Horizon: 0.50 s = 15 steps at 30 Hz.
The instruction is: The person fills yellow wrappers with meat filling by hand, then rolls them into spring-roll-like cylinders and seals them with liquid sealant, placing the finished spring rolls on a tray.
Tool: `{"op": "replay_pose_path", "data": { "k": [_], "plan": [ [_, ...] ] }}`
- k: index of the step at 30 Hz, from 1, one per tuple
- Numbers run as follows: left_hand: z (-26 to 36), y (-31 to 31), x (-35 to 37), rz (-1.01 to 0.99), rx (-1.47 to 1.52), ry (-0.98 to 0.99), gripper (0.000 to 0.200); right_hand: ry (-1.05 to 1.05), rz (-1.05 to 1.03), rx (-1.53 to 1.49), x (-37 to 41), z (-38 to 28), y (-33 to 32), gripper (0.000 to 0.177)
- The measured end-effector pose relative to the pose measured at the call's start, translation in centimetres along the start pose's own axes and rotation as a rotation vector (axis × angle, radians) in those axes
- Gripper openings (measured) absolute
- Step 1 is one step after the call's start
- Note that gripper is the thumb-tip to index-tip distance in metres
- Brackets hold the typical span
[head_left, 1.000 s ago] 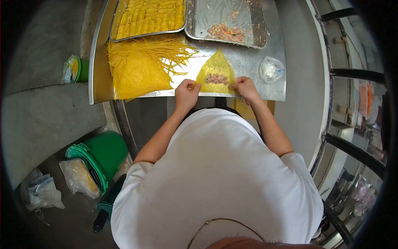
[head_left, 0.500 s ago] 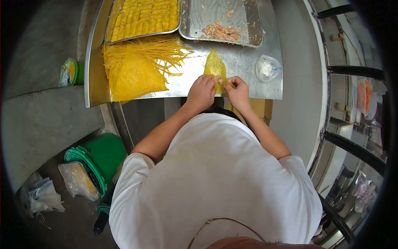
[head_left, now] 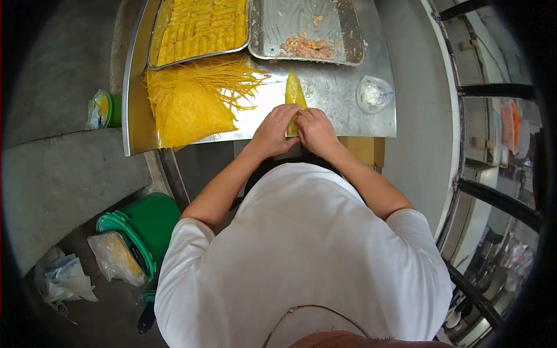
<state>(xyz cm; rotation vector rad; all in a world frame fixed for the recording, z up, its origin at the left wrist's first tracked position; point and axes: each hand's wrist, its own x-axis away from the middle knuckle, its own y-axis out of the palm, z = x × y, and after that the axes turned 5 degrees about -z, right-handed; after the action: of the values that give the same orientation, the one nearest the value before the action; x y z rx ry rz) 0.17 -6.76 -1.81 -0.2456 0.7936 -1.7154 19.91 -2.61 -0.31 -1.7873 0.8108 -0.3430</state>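
On the metal table point(head_left: 342, 119), a yellow wrapper point(head_left: 295, 88) lies with its pointed end away from me, its sides drawn in to a narrow strip. My left hand point(head_left: 274, 129) is closed on its left edge, fingers bent over it. Against it, my right hand point(head_left: 317, 131) grips the right edge with curled fingers. Both hands meet over the wrapper, hiding its filling. To the left is a stack of yellow wrappers point(head_left: 191, 110) with shredded strips along its far side. Minced filling point(head_left: 307, 46) sits in the right metal tray point(head_left: 270, 32).
Neat rows of yellow rolls point(head_left: 203, 29) fill the left tray point(head_left: 200, 59). A clear plastic bag point(head_left: 374, 94) with white contents rests at the table's right. A green bucket point(head_left: 154, 217) lies on the floor at left. Black railing bars point(head_left: 499, 203) run along the right.
The wrapper's right side has been folded inward, narrowing it and covering the filling. My right hand has moved left to meet my left hand. The view has shifted slightly.
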Motion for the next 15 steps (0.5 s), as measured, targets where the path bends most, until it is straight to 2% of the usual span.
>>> {"op": "replay_pose_path", "data": {
  "k": [2,4,6,7,9,10,12,14,15],
  "plan": [
    [0.0,-1.1,-0.5,-0.187,-0.108,0.033,0.103,-0.015,-0.019,-0.001,0.3,-0.6,-0.8,0.033],
    [-0.6,-1.7,-0.6,-0.238,-0.131,0.018,0.109,-0.03,-0.035,-0.001,0.4,-1.4,-2.3,0.038],
    [-1.1,-2.0,-0.8,-0.29,-0.151,0.006,0.115,0.051,-0.007,-0.235,1.1,-1.3,-3.9,0.052],
    [-1.3,-2.2,-0.8,-0.307,-0.157,0.038,0.113,0.05,-0.007,-0.233,1.2,-0.7,-4.5,0.052],
    [-1.7,-2.2,-0.7,-0.324,-0.163,0.07,0.111,0.061,-0.084,-0.113,1.5,0.6,-5.3,0.063],
    [-2.0,-1.9,-0.4,-0.316,-0.18,0.094,0.106,0.006,-0.119,-0.035,1.6,1.3,-5.0,0.066],
    [-2.1,-1.1,0.0,-0.312,-0.197,0.124,0.101,-0.043,-0.143,-0.016,2.1,2.0,-4.2,0.064],
    [-2.0,-0.1,0.7,-0.279,-0.15,0.168,0.081,-0.101,-0.167,0.004,2.6,2.8,-2.9,0.062],
    [-2.1,0.4,1.1,-0.281,-0.153,0.166,0.081,-0.109,-0.172,-0.016,2.9,2.8,-2.3,0.059]
  ]
}}
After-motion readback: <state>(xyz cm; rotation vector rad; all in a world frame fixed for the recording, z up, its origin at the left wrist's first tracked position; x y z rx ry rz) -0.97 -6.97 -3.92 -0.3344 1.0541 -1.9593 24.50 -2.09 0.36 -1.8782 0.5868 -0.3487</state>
